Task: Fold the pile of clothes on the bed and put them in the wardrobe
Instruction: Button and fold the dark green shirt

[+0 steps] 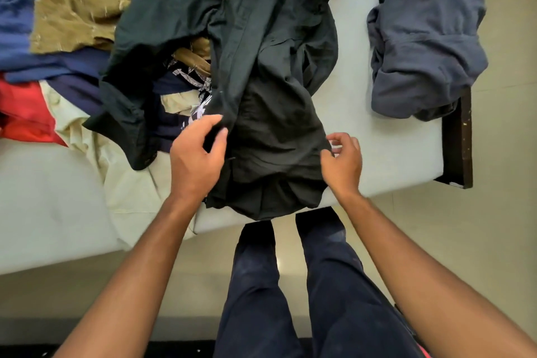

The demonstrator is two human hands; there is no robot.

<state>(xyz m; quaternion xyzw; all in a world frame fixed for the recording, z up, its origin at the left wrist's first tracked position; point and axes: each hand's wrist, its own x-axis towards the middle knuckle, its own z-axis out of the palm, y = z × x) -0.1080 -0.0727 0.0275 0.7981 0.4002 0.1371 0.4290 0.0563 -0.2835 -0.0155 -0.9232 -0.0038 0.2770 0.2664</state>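
Dark green shirt (pixel 232 38) sprawled crumpled across the middle of the bed (pixel 363 102), reaching its near edge. At the left, a heaped pile of clothes (pixel 66 17) in blue, olive, red and cream, partly under the shirt. By the right edge, a crumpled grey garment (pixel 427 46), lying apart. Left grip (pixel 197 154) pinching the shirt's front edge. Right grip (pixel 343 160) narrow, thumb at the shirt's right side, hold unclear.

Soft, even light is falling across the bed (pixel 363 52); wide-angle distortion is bowing its edges (the floor (pixel 494 227) beside it is glinting faintly).

Rumpled dark shirt (pixel 261 81) on bed (pixel 377 131)
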